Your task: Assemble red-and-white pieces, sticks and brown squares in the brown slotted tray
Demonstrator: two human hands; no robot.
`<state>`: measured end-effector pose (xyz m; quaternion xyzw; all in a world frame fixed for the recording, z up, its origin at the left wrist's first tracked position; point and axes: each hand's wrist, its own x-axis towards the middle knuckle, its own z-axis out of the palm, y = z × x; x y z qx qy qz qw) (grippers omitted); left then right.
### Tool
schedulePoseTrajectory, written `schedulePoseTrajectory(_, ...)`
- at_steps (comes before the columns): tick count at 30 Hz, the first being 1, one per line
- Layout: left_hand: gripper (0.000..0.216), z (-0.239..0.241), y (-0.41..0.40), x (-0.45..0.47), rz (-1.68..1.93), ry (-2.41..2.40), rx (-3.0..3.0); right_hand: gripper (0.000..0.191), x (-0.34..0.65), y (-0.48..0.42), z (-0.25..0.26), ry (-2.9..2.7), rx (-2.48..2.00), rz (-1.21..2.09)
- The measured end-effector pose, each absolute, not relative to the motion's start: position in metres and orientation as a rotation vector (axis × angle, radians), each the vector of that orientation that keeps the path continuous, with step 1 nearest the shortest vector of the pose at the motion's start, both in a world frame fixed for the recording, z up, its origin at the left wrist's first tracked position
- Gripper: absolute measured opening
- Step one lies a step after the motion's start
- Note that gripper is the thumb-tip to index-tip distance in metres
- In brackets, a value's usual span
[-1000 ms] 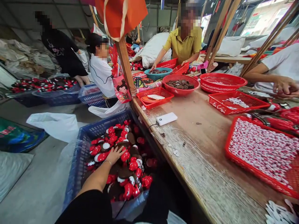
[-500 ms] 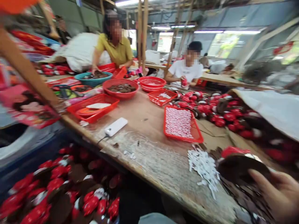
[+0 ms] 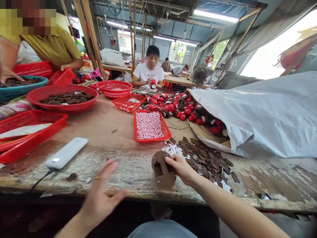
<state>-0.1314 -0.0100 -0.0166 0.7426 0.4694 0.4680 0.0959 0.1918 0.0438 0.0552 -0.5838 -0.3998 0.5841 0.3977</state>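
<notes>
My right hand point(image 3: 182, 168) is closed on a round brown toy piece point(image 3: 162, 172) with a rectangular slot, held just above the near edge of the wooden table point(image 3: 111, 129). Right behind it lies a heap of small brown flat pieces point(image 3: 203, 157) and a little pile of white bits point(image 3: 172, 149). My left hand point(image 3: 101, 195) hovers open, fingers spread and slightly blurred, over the table's front edge, holding nothing. A white power bank point(image 3: 66, 153) lies to its left.
A red tray of pink-white small parts point(image 3: 150, 126) sits mid-table. Red baskets point(image 3: 27, 130), a red bowl of brown pieces point(image 3: 63, 98) and a teal bowl point(image 3: 17, 86) stand left. A big grey sack point(image 3: 260, 115) spills red toys point(image 3: 183, 109) at right. Two people work across the table.
The view swung right from the blue crate on the floor to the table. My left hand left the crate and came up open; my right hand now holds the brown piece in front of me.
</notes>
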Motion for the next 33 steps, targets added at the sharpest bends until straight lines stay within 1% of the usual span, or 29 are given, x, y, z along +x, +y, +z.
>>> schedulePoseTrajectory(2,0.100,-0.012,-0.004,-0.070,1.295,1.201,2.133,0.072,0.176,0.038,0.048,-0.947,-1.435,1.551)
schedulePoseTrajectory(3,0.111,-0.012,-0.002,-0.045,1.289,1.189,2.135,0.072,0.171,0.034,0.047,-0.897,-1.393,1.592)
schedulePoseTrajectory(4,0.113,-0.014,0.001,-0.025,1.328,1.247,2.118,0.071,0.167,0.029,0.046,-0.858,-1.345,1.641)
schedulePoseTrajectory(6,0.095,-0.020,0.006,-0.005,1.456,1.365,2.049,0.068,0.169,0.024,0.051,-0.896,-1.275,1.787)
schedulePoseTrajectory(8,0.079,-0.025,0.008,-0.006,1.514,1.429,1.985,0.065,0.181,0.031,0.063,-1.170,-1.283,1.951)
schedulePoseTrajectory(9,0.077,-0.026,0.008,-0.012,1.498,1.430,1.969,0.064,0.189,0.043,0.070,-1.371,-1.332,1.929)
schedulePoseTrajectory(10,0.078,-0.026,0.006,-0.017,1.460,1.419,1.975,0.062,0.196,0.060,0.078,-1.578,-1.411,1.782)
schedulePoseTrajectory(11,0.082,-0.025,0.004,-0.022,1.421,1.399,1.996,0.059,0.201,0.082,0.085,-1.765,-1.511,1.533)
schedulePoseTrajectory(13,0.091,-0.021,-0.001,-0.027,1.359,1.331,2.080,0.039,0.202,0.135,0.094,-1.954,-1.672,0.862)
schedulePoseTrajectory(14,0.094,-0.018,-0.003,-0.026,1.335,1.288,2.130,0.030,0.197,0.164,0.094,-2.046,-1.760,0.703)
schedulePoseTrajectory(15,0.097,-0.016,-0.004,-0.024,1.314,1.246,2.171,0.025,0.190,0.190,0.092,-2.072,-1.798,0.697)
schedulePoseTrajectory(19,0.103,-0.012,-0.004,-0.017,1.183,1.192,2.174,0.029,0.151,0.263,0.066,-2.071,-1.868,0.848)
schedulePoseTrajectory(21,0.105,-0.013,-0.003,-0.019,1.135,1.184,2.142,0.025,0.139,0.277,0.053,-2.020,-1.849,0.953)
schedulePoseTrajectory(23,0.105,-0.016,-0.003,-0.022,1.150,1.147,2.121,0.021,0.137,0.285,0.044,-1.919,-1.816,1.060)
schedulePoseTrajectory(28,0.101,-0.019,-0.001,-0.023,1.228,1.108,2.058,0.020,0.165,0.295,0.045,-1.485,-1.716,1.364)
schedulePoseTrajectory(31,0.105,-0.018,0.002,-0.019,1.217,1.081,2.069,0.025,0.182,0.293,0.049,-1.230,-1.581,1.564)
schedulePoseTrajectory(33,0.109,-0.017,0.003,-0.017,1.189,1.052,2.082,0.025,0.189,0.290,0.050,-1.082,-1.493,1.659)
